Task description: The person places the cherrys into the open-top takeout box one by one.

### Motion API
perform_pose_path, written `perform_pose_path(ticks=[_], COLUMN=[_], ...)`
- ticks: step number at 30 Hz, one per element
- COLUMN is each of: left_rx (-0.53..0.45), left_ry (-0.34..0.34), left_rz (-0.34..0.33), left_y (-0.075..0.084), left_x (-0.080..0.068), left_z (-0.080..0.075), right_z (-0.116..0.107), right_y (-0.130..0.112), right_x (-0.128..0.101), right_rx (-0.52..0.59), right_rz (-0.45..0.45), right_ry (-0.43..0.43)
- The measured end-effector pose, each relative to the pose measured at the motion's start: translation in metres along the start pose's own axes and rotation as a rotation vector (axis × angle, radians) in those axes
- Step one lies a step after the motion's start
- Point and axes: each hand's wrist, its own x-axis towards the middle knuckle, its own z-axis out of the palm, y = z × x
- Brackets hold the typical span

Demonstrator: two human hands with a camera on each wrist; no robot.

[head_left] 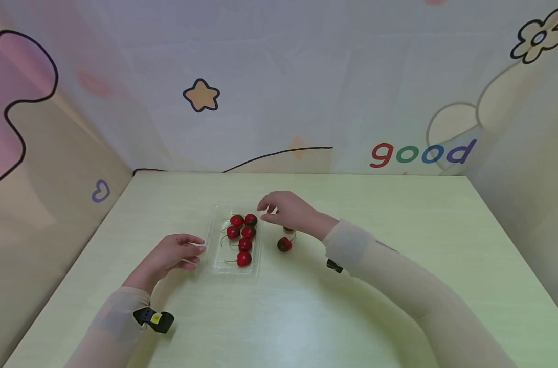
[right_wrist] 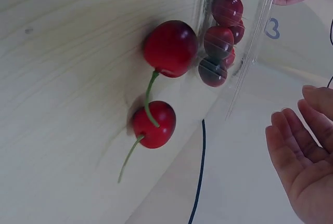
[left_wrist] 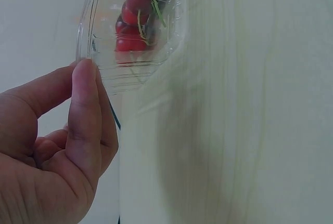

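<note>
A clear plastic tray on the table holds several dark red cherries with green stems. At its left edge, my left hand pinches the rim between thumb and fingers; the left wrist view shows the fingertips at the tray's corner. My right hand is raised just beyond the tray's right side, fingers loosely bent and holding nothing. Two loose cherries lie right of the tray: one cherry in plain sight, the other cherry mostly hidden under the right hand in the head view.
The pale wooden table extends to both sides of the tray. A printed cloth backdrop stands behind it and along the sides. Each wrist carries a small black camera mount.
</note>
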Motion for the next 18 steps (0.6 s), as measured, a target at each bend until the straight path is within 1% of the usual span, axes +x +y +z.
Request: perform_pose_path(ticks=[3, 11, 16, 18], left_rx=[-0.002, 0.001, 0.004, 0.004], left_ry=[0.0, 0.003, 0.003, 0.003], left_rz=[0.0, -0.002, 0.003, 0.004], left_y=[0.0, -0.001, -0.002, -0.002], left_x=[0.0, 0.0, 0.0, 0.001], left_z=[0.0, 0.001, 0.0, 0.0], right_z=[0.0, 0.004, 0.008, 0.01], right_y=[0.008, 0.028, 0.039, 0.042], right_x=[-0.007, -0.024, -0.034, -0.037], right_rx=[0.03, 0.05, 0.069, 0.074], right_rz=[0.016, -0.001, -0.011, -0.007], right_ry=[0.014, 0.091, 0.124, 0.124])
